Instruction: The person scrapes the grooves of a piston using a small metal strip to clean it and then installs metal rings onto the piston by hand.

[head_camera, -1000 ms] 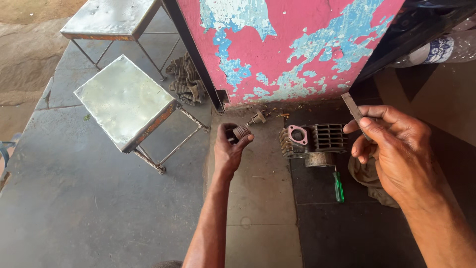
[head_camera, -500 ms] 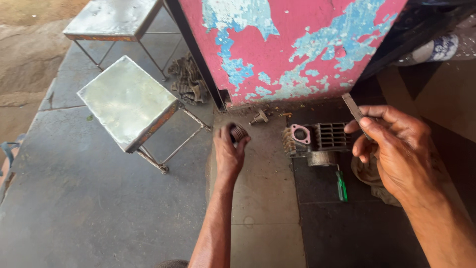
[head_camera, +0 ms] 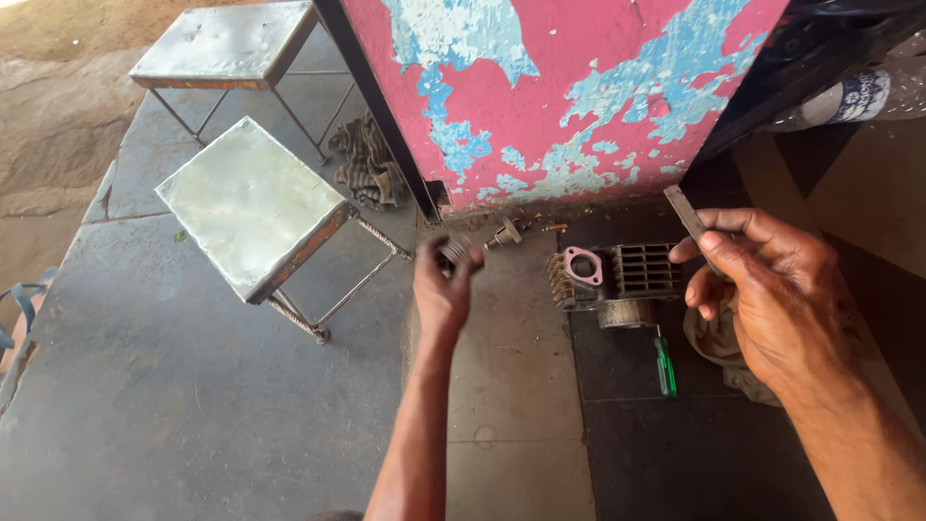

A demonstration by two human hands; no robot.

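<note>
Grey metal part (head_camera: 451, 253), small and round, pinched in left hand (head_camera: 442, 289) fingertips, arm stretched over concrete floor (head_camera: 521, 386). Right hand (head_camera: 772, 289) closed around thin flat metal strip (head_camera: 687, 212), strip pointing up-left. Finned engine cylinder (head_camera: 617, 280) lies on floor between hands, just below peeling pink-and-blue wall (head_camera: 559, 96). Green screwdriver (head_camera: 665, 367) near cylinder. Metal stool (head_camera: 251, 203) left of hand.

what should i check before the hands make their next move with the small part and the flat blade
1. Left hand grips the small dark part: ok.
2. Right hand pinches the flat metal blade: ok.
3. Finned engine cylinder lies on the floor, untouched: ok.
4. Green screwdriver lies clear of both hands: ok.
5. Pink gasket face clean: cannot tell.
</note>
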